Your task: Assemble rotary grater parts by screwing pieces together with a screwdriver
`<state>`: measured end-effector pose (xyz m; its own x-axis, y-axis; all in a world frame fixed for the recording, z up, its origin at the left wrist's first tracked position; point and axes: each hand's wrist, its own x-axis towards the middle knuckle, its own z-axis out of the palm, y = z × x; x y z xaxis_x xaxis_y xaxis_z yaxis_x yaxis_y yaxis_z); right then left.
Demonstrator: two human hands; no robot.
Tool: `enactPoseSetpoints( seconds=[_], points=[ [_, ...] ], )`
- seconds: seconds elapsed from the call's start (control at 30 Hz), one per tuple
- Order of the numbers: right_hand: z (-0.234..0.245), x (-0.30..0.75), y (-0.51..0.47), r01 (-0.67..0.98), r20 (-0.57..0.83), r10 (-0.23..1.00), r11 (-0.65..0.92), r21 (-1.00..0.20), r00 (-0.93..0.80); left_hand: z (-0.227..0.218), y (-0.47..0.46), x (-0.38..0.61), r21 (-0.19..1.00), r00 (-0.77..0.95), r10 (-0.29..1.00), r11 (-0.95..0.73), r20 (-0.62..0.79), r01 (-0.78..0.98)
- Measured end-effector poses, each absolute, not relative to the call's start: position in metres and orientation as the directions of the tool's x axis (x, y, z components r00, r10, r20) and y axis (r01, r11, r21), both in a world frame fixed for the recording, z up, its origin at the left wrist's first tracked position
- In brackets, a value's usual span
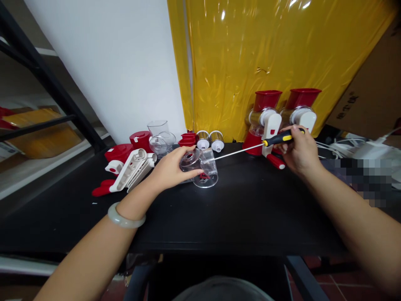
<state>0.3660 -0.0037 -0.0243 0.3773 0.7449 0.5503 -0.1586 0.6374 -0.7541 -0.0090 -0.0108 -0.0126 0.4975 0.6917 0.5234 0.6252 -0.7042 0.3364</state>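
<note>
With fingers and thumb around it, my left hand (172, 169) grips a clear plastic grater housing (209, 163) on the black table. My right hand (300, 148) is closed on the black and yellow handle of a long screwdriver (239, 151). Its thin shaft points left, and the tip meets the right side of the clear housing; whether it sits inside or only touches cannot be made out. Under the housing, a clear disc-like part (206, 180) with a red piece shows at the table surface.
Two assembled red and white rotary graters (272, 121) stand behind my right hand. White handle parts (129, 169), red bases (140, 140) and another clear housing (161, 140) lie at left. Two metal grating drums (216, 140) and red pieces (187, 139) stand at the back. White cables (328, 149) lie at right.
</note>
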Motion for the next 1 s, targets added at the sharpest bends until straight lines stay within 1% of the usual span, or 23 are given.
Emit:
enactPoseSetpoints(
  seconds=[0.17, 0.4, 0.53, 0.6, 0.67, 0.83, 1.0],
  points=[
    [-0.0221, 0.3667, -0.0051, -0.2, 0.479, 0.754, 0.608, -0.769, 0.45, -0.0128, -0.0104, -0.01, 0.336, 0.501, 0.691, -0.706, 0.521, 0.624],
    [-0.0225, 0.3675, -0.0079, -0.294, 0.475, 0.787, 0.598, -0.746, 0.394, -0.0125, -0.0105, -0.0098, 0.334, 0.497, 0.697, -0.699, 0.516, 0.633],
    [-0.0237, 0.3666, -0.0065, -0.206, 0.49, 0.76, 0.609, -0.766, 0.426, -0.0123, -0.0109, -0.0093, 0.331, 0.496, 0.7, -0.695, 0.513, 0.638],
    [-0.0246, 0.3668, -0.0054, -0.159, 0.511, 0.753, 0.613, -0.774, 0.414, -0.012, -0.011, -0.0093, 0.331, 0.498, 0.699, -0.696, 0.513, 0.636],
    [-0.0253, 0.3676, -0.0045, -0.151, 0.514, 0.762, 0.605, -0.782, 0.393, -0.0119, -0.0109, -0.0094, 0.332, 0.498, 0.697, -0.698, 0.515, 0.634],
    [-0.023, 0.3681, -0.005, -0.227, 0.442, 0.78, 0.574, -0.787, 0.442, -0.0126, -0.0099, -0.0097, 0.327, 0.499, 0.695, -0.7, 0.518, 0.636],
    [-0.0196, 0.3658, -0.0095, -0.322, 0.419, 0.808, 0.56, -0.763, 0.414, -0.0121, -0.0104, -0.0095, 0.332, 0.497, 0.694, -0.701, 0.52, 0.632]
  ],
)
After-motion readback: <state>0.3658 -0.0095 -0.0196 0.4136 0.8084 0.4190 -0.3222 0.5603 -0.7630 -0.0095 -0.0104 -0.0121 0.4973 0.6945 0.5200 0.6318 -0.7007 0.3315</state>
